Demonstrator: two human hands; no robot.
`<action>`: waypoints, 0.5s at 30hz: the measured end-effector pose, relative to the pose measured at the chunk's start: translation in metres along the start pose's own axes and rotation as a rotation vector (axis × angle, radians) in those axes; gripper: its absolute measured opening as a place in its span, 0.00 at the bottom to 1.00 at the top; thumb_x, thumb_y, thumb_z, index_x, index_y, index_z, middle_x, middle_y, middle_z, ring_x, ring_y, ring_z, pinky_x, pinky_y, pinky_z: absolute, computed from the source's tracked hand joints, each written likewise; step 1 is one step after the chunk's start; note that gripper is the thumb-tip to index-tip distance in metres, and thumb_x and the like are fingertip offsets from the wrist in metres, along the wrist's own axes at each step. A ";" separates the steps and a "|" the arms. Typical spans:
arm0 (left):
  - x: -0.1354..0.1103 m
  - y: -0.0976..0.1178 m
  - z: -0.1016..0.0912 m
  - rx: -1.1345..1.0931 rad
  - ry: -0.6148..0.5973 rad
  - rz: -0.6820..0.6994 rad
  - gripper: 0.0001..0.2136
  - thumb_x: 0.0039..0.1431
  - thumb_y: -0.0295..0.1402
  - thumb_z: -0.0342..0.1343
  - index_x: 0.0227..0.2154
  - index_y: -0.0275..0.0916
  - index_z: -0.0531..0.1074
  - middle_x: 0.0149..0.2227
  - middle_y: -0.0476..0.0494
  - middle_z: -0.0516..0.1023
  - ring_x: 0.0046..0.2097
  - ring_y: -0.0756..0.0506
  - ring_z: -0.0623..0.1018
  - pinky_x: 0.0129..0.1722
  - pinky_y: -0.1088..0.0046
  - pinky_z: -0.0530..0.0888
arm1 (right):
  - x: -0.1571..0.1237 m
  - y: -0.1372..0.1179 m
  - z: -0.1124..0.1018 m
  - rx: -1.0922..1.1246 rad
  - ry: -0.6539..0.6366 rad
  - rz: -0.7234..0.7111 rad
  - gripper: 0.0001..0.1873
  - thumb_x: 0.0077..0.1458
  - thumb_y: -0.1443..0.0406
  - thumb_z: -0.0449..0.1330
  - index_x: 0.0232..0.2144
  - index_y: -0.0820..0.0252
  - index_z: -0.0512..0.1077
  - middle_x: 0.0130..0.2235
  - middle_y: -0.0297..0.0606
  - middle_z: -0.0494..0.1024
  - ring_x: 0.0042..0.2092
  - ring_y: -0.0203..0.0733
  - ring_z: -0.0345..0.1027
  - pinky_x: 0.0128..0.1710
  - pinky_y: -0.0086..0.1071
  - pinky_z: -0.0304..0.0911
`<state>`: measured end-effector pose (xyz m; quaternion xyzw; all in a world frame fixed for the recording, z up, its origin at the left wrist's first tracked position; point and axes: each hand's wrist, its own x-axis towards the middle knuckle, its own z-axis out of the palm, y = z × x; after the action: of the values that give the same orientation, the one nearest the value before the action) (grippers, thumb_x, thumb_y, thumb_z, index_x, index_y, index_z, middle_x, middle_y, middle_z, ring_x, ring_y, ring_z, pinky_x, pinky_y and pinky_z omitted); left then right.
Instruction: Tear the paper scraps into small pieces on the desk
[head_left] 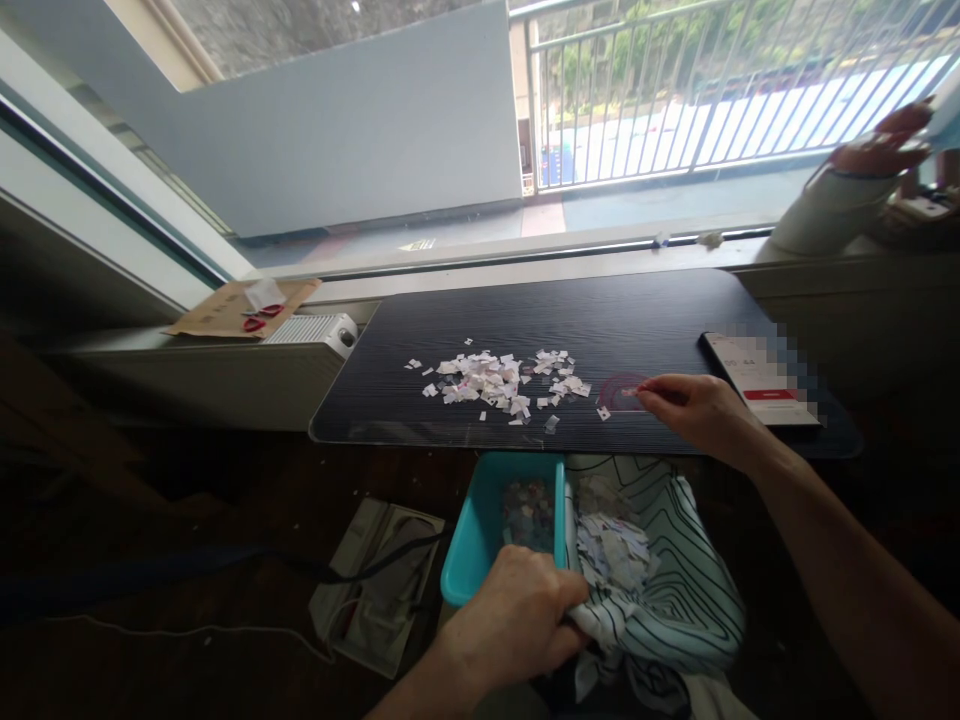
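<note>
Pinching edges should suit the presumably light, flimsy paper scraps (484,378), the right hand (709,412) pressing fingers together, contents unclear, the left hand (521,605) clutching patterned cloth (694,600).

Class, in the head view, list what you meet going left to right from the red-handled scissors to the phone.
Red-handled scissors → heap of paper scraps → right hand → phone.

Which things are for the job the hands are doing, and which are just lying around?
Probably for the job:
white scraps by the right hand
teal bin
patterned cloth in the left hand

Probably just lying around:
red-handled scissors
brown paper
phone
</note>
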<state>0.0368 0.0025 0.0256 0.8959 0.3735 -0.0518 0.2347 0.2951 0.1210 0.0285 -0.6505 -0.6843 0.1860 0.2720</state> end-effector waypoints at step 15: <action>0.006 -0.007 -0.001 -0.070 0.031 -0.079 0.08 0.54 0.37 0.55 0.23 0.41 0.67 0.24 0.52 0.73 0.29 0.46 0.73 0.26 0.74 0.58 | -0.017 -0.001 -0.015 0.016 -0.111 0.032 0.15 0.51 0.55 0.54 0.31 0.57 0.77 0.28 0.32 0.79 0.30 0.38 0.71 0.28 0.27 0.61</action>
<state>0.0360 0.0108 0.0222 0.8725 0.4138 -0.0342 0.2577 0.3040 0.1022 0.0387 -0.6479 -0.6861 0.2317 0.2361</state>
